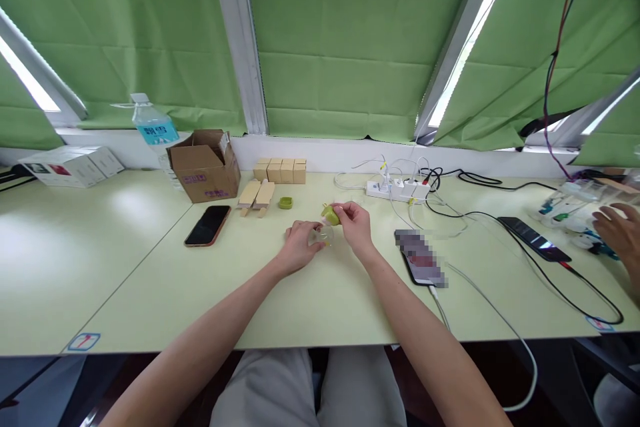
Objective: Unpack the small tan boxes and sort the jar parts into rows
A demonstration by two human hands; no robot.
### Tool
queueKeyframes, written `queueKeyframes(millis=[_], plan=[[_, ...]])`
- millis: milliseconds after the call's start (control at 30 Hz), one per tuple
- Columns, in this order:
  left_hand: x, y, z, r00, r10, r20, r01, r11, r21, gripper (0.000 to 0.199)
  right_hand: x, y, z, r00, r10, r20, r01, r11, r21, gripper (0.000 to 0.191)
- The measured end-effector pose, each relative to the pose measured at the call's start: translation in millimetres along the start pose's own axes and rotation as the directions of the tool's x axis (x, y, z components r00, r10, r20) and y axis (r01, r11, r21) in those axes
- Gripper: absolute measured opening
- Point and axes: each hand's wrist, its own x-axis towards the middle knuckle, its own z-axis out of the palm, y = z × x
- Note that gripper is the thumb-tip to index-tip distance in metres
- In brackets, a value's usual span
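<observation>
Between the fingers of my right hand [354,221] is a small yellow-green piece [330,215], tilted, with a pale underside. My left hand [300,245] closes around a small clear plastic cup [325,235] near the tabletop, just below and left of the green piece. Whether the two pieces touch, I cannot tell. A small square green tray [285,203] lies a little behind my left hand. Beside it are two flattened tan cartons [256,195], and behind them stands a row of several small tan boxes [280,171].
An open brown cardboard box [207,170] and a water bottle [154,123] stand at the back left, near a dark phone [207,225]. To the right are a charging phone [421,259], a power strip [397,190] and loose cables. Another person's hand [620,233] is at the far right.
</observation>
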Motion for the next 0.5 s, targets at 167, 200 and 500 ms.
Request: queueKeyframes(millis=[167, 200, 500], plan=[[-3, -3, -1.8, 1.0, 0.018, -0.025, -0.019, 1.0, -0.024, 0.06, 2, 2, -10, 0.983, 0.185, 0.002, -0.183, 0.97, 0.158, 0.057], [-4, -4, -2.7, 0.999, 0.025, -0.034, -0.026, 0.999, -0.033, 0.06, 2, 2, -11, 0.981, 0.195, 0.003, -0.192, 0.965, 0.179, 0.058], [-5, 3, -4.4, 0.932, 0.155, -0.327, -0.205, 0.971, -0.123, 0.029, -8, -9, -1, 0.968, 0.217, 0.124, -0.245, 0.925, 0.289, 0.057]])
